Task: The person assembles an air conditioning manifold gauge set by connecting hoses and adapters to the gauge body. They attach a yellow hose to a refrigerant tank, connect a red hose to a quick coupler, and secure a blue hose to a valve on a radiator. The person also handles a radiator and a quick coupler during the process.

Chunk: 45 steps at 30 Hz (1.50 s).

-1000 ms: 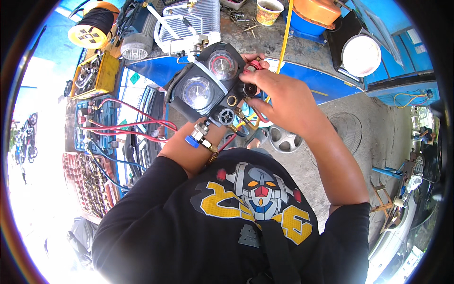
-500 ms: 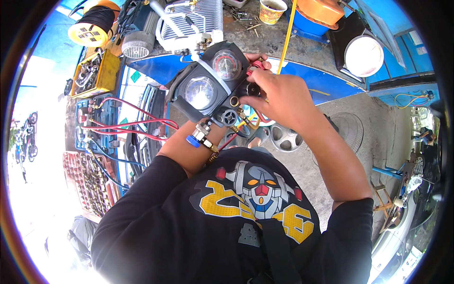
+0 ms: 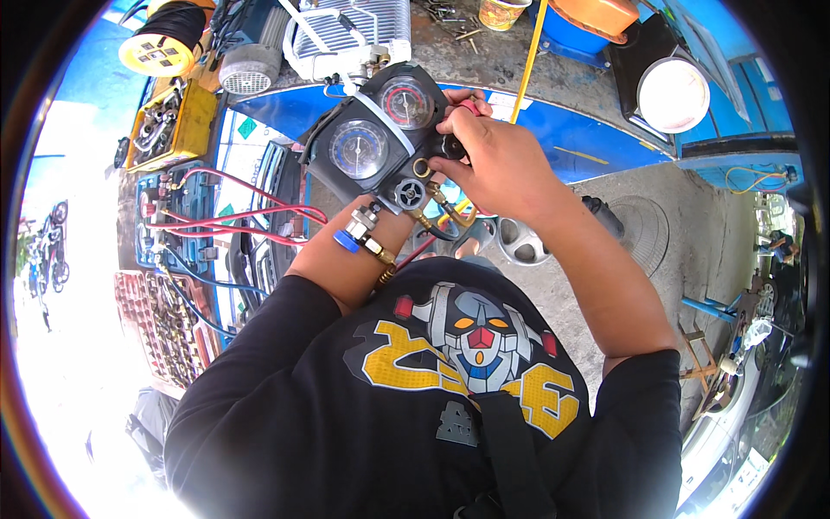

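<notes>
A manifold gauge set (image 3: 380,138) with two round dials in black housings is held up in front of me. My left hand (image 3: 465,95) is closed round it from behind; only some fingertips show past its right side. On that side, my right hand (image 3: 501,160) pinches at the black knob (image 3: 451,147), its index finger by a red knob (image 3: 472,106) and its thumb near a brass fitting (image 3: 421,167). A grey handwheel (image 3: 409,194) sits at the lower end. Against my left forearm hangs a brass coupler with a blue knob (image 3: 347,240).
A workbench (image 3: 450,60) ahead bears a finned condenser (image 3: 354,43) and an orange basin (image 3: 596,16). To the left are a yellow crate of parts (image 3: 173,130), a blue tool case with red hoses (image 3: 251,206) and a socket set (image 3: 160,329). A fan (image 3: 640,233) stands at right.
The gauge set has shifted slightly up and left and tilted, so the glare has left the lower dial. Both hands have moved with it; the right hand stays at the knobs.
</notes>
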Each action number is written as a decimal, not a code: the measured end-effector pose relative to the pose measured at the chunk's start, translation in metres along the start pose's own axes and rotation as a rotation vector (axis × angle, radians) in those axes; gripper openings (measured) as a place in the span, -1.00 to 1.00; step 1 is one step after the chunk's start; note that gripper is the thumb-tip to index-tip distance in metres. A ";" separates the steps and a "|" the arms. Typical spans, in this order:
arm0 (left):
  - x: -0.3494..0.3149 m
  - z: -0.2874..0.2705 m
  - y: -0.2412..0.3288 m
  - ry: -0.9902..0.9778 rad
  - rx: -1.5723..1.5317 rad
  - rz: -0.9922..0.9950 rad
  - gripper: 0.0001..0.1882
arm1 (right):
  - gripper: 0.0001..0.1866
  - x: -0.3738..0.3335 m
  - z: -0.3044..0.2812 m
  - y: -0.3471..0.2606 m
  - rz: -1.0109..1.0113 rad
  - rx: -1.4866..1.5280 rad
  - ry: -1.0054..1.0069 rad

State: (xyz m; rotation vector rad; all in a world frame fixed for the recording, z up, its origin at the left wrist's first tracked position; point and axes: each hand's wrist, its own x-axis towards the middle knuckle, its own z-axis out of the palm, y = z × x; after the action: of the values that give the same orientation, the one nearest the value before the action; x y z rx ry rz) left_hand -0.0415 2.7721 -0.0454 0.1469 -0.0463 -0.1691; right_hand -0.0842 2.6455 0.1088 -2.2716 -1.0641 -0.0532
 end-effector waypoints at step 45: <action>0.010 0.031 0.024 -0.067 -0.227 -0.660 -0.74 | -0.79 -0.007 -0.010 -0.071 -0.042 -0.153 -0.332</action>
State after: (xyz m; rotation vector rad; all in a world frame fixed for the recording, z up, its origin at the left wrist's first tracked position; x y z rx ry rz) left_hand -0.0291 2.7895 -0.0110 -0.0761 -0.0440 -0.8346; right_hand -0.1373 2.6695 0.1519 -2.4521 -1.3156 0.2409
